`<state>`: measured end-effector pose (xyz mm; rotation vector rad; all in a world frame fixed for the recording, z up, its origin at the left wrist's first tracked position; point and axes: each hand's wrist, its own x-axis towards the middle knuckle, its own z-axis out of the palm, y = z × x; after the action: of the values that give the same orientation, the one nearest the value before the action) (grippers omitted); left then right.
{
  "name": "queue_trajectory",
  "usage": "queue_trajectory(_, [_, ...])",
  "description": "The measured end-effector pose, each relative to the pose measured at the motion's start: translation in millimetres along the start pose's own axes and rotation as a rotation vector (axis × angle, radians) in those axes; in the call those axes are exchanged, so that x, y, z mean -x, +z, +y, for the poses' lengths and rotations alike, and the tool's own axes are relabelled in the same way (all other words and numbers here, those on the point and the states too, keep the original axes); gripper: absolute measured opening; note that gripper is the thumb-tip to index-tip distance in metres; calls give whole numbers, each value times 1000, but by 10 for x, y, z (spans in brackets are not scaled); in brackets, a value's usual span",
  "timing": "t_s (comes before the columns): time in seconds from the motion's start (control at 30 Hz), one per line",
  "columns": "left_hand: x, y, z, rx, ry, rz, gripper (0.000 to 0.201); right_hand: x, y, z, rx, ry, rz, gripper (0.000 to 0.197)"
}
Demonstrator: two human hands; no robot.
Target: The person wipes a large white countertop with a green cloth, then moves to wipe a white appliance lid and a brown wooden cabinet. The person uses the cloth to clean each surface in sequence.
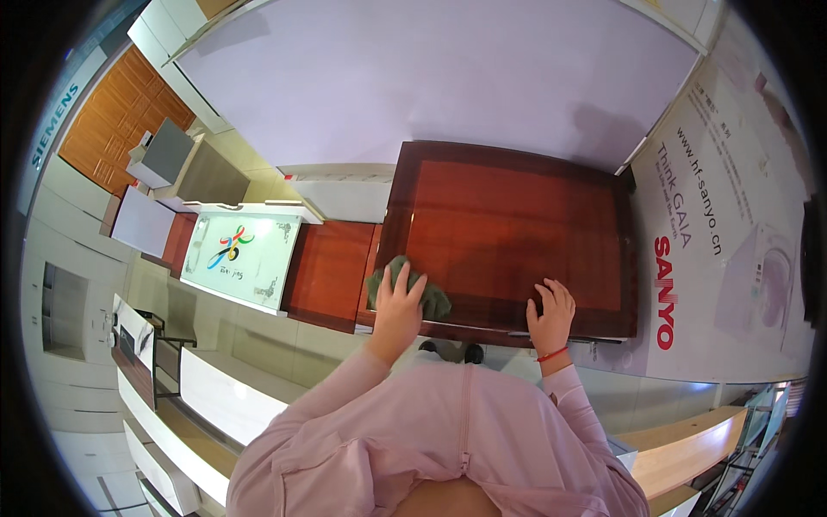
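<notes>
A glossy red-brown wooden tabletop with a darker border stretches in front of me. At its front left corner my left hand presses down on a crumpled dark green cloth, its fingers bent over the fabric. Cloth shows on both sides of that hand. My right hand rests at the front edge, further right, with its fingers apart and no object visible in it. A dark patch lies beside its thumb; I cannot make out whether it is more than shadow.
A lower red-brown surface adjoins on the left, then a white glass-topped table with a coloured design. A pale lilac panel stands behind. On the right is a printed display wall. White cabinets and a wooden-topped counter stand nearby.
</notes>
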<state>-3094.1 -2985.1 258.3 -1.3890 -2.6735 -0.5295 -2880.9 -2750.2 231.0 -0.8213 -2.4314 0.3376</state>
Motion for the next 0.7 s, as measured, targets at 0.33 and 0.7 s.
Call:
queue_trajectory(0.33, [-1254, 424, -273, 67, -103, 188, 56, -22, 21, -16, 4, 10, -77, 33])
queue_trajectory(0.7, [477, -110, 57, 138, -117, -108, 72, -10, -14, -32, 9, 28, -67, 33])
